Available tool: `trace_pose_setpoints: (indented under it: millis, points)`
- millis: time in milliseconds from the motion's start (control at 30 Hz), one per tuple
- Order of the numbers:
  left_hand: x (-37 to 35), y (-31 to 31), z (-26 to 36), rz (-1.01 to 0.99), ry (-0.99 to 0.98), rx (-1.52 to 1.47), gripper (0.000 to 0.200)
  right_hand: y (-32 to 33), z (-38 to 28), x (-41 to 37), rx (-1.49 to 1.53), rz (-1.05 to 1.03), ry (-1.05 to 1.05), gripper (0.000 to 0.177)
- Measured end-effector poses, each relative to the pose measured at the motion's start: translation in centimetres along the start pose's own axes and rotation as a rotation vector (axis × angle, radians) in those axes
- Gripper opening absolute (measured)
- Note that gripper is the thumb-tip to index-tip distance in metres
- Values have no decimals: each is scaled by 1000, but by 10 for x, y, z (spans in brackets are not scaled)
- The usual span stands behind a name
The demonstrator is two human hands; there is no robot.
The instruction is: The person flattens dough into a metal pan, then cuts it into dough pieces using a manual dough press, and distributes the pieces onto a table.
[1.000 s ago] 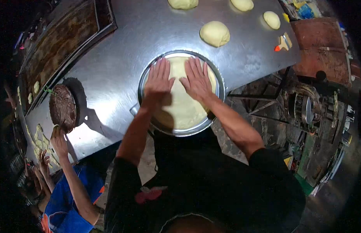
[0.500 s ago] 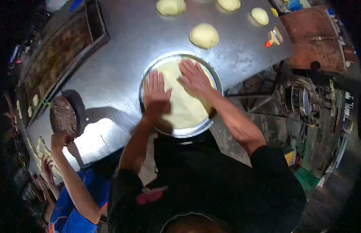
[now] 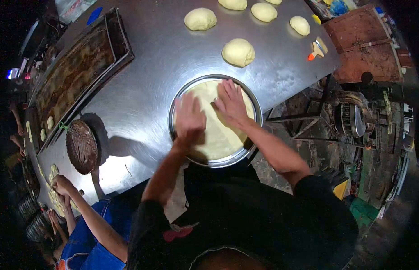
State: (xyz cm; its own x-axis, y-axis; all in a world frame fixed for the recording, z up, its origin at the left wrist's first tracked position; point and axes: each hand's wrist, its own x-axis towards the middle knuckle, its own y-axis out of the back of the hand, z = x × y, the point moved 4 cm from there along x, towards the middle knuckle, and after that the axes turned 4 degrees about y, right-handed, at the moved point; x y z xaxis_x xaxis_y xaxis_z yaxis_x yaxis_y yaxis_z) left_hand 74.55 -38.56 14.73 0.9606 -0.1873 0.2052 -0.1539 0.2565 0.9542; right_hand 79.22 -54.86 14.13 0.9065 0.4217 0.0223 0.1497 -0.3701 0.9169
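Observation:
A flattened sheet of pale dough [image 3: 218, 139] fills a round metal pan [image 3: 260, 118] at the table's near edge. Over its left part is my left hand [image 3: 190, 118], fingers stretched out and smeared a little by motion. My right hand [image 3: 233, 104] lies on the upper right of the sheet, flat, with its fingertips near the far rim. Neither hand grips anything. Just beyond the pan sits a rounded dough ball [image 3: 239, 52].
More dough balls [image 3: 200, 19] rest farther back on the metal table [image 3: 146, 58]. A brush [image 3: 317, 49] lies at right. To the left stand a large tray [image 3: 74, 67] and a bowl of brown filling [image 3: 80, 146]. Beside me, a co-worker's hand [image 3: 63, 184] is over dough pieces.
My left hand has shifted slightly over the dough, and the right stays flat on it. The co-worker's hand has moved from the bowl down to the dough pieces. The view has shifted a little.

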Motion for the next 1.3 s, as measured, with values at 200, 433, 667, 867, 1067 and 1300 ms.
trace_pose_setpoints:
  millis: [200, 433, 667, 867, 1067, 1300]
  points:
    - [9, -10, -2, -53, -74, 70, 63, -10, 8, -15, -116, -50, 100, 65]
    - [27, -24, 4, -184, -114, 13, 64, 4, -7, -18, 66, 87, 10, 56]
    - [1, 1, 7, -29, 27, 10, 63, -11, 4, -11, 20, -133, 259, 69]
    - [15, 5, 2, -57, -237, -53, 58, -6, 7, -21, -83, -107, 171, 72]
    - [-11, 5, -1, -196, 124, 156, 66, 6, 8, 12, 189, -185, 351, 62]
    - [18, -14, 9, -54, -130, -16, 64, 4, 0, -13, 133, -46, 27, 66]
